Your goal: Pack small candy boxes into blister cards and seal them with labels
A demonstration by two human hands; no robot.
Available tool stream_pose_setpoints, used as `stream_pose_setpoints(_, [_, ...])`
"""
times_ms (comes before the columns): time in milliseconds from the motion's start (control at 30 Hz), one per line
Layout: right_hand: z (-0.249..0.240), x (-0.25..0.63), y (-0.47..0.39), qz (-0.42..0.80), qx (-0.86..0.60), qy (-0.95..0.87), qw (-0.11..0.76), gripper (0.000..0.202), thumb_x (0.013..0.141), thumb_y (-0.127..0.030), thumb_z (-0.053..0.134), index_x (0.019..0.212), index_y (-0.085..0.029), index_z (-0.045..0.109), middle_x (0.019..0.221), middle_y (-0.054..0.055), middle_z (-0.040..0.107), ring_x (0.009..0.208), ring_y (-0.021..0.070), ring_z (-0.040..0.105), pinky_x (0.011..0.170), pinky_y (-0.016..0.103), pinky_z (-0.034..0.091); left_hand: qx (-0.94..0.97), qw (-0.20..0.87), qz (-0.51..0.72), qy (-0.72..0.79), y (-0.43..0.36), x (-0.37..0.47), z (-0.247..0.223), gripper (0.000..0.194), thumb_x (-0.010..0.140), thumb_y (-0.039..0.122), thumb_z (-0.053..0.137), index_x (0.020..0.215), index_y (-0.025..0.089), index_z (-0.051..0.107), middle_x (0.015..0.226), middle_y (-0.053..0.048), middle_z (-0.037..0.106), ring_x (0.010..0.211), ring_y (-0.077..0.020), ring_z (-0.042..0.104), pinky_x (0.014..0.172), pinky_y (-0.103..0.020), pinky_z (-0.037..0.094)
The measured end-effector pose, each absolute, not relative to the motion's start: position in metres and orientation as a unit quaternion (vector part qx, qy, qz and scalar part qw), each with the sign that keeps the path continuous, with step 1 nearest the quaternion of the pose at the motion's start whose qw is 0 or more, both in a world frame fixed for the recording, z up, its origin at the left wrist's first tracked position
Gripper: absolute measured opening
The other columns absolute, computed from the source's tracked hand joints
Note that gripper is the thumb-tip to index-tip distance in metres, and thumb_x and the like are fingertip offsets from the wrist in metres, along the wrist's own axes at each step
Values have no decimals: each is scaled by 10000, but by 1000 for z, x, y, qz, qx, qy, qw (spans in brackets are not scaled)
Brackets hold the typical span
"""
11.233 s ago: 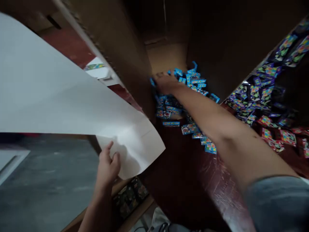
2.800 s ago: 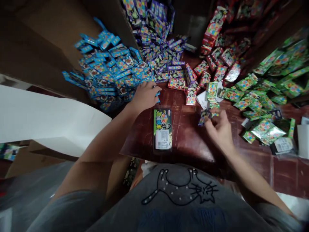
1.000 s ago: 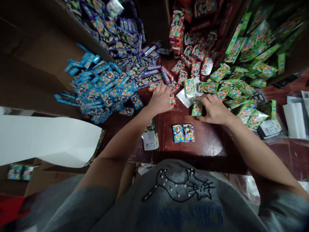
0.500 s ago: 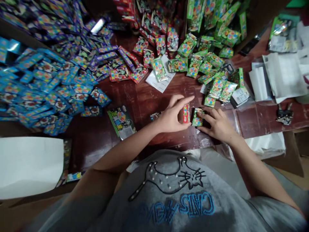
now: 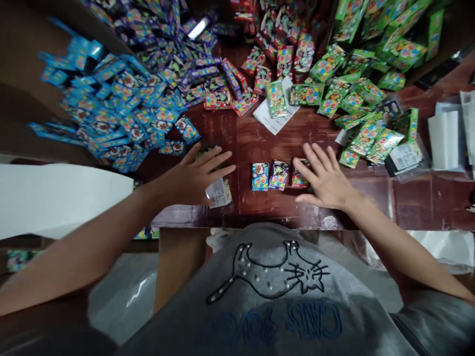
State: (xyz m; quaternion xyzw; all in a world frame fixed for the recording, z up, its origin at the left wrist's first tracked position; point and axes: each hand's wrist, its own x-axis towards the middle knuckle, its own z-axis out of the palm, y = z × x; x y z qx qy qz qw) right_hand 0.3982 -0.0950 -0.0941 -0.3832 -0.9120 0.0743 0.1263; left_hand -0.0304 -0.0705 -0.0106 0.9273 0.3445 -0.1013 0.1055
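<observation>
A blue candy box (image 5: 260,177), a purple candy box (image 5: 278,175) and a red candy box (image 5: 299,181) lie side by side on the table. My right hand (image 5: 326,179) is spread open at the right end of this row, its thumb and fingers partly covering the red box. Whatever lies under the palm is mostly hidden. To the left, my left hand (image 5: 196,175) is also open, fingers stretched out over a flat printed packet (image 5: 219,193) with a pale label. The hand hides much of that packet, and I cannot tell whether it touches it.
Piles of blue boxes (image 5: 137,111), purple boxes (image 5: 185,54), red boxes (image 5: 285,60) and green boxes (image 5: 365,136) spread across the back. A white paper (image 5: 272,114) lies under a green box. White packets (image 5: 443,141) sit at the right, and a white sheet (image 5: 63,198) at the left.
My left hand has left the red box and moved left, opening over the flat packet. My right hand has spread its fingers near the red box. The view has shifted left.
</observation>
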Motion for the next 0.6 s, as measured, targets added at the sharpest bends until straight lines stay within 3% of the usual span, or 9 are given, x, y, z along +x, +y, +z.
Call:
stream_pose_setpoints(133, [-106, 359, -77, 80, -328, -936, 102, 946, 1003, -840, 445, 1780, -341, 239, 1866, 130, 196, 1701, 453, 241, 1333, 761, 158, 931, 51, -194, 305, -78, -59, -4, 766, 944, -38, 420, 1668, 206, 469, 1825, -89, 322, 1688, -338, 328, 1381, -634, 146])
stream_pose_setpoints(200, [-106, 343, -73, 73, -333, -934, 108, 982, 988, -860, 444, 1782, -319, 240, 1866, 151, 179, 1698, 469, 233, 1323, 775, 142, 940, 69, -190, 274, -77, -53, -9, 761, 974, -46, 363, 1670, 242, 471, 1811, -43, 364, 1689, -293, 334, 1399, -596, 139])
stream_pose_setpoints(267, [-104, 330, -72, 69, -330, -936, 104, 1017, 970, -886, 437, 1781, -300, 251, 1866, 161, 177, 1692, 479, 228, 1316, 777, 137, 948, 102, -158, 256, -76, -44, -14, 735, 970, -19, 427, 1640, 269, 513, 1755, -41, 472, 1664, -267, 385, 1403, -581, 155])
stream_pose_setpoints(333, [-102, 318, -74, 68, -319, -941, 88, 962, 995, -862, 416, 1759, -285, 322, 1850, 153, 254, 1662, 462, 291, 1315, 751, 162, 948, 106, -132, 271, -80, -37, -18, 712, 948, 36, 528, 1632, 233, 519, 1686, -94, 561, 1628, -284, 431, 1396, -608, 143])
stream_pose_setpoints(400, [-101, 310, -75, 67, -318, -943, 71, 857, 1048, -788, 391, 1720, -257, 410, 1803, 155, 376, 1587, 433, 399, 1290, 699, 251, 938, 95, -125, 310, -91, -34, -22, 720, 933, 176, 654, 1634, 128, 497, 1653, -189, 570, 1563, -361, 481, 1365, -655, 165])
stream_pose_setpoints(500, [-100, 308, -76, 66, -341, -935, 68, 759, 1092, -694, 384, 1680, -223, 473, 1726, 174, 494, 1468, 416, 494, 1186, 629, 380, 904, 114, -115, 395, -115, -31, -33, 853, 906, 452, 754, 1607, 39, 499, 1593, -275, 574, 1409, -446, 556, 1235, -640, 364])
stream_pose_setpoints(600, [-98, 311, -75, 76, -378, -917, 100, 756, 1078, -693, 427, 1692, -252, 450, 1729, 159, 484, 1444, 436, 498, 1138, 631, 410, 851, 117, -69, 507, -138, -22, -50, 915, 905, 539, 740, 1628, 47, 470, 1542, -290, 583, 1348, -468, 559, 1112, -600, 450])
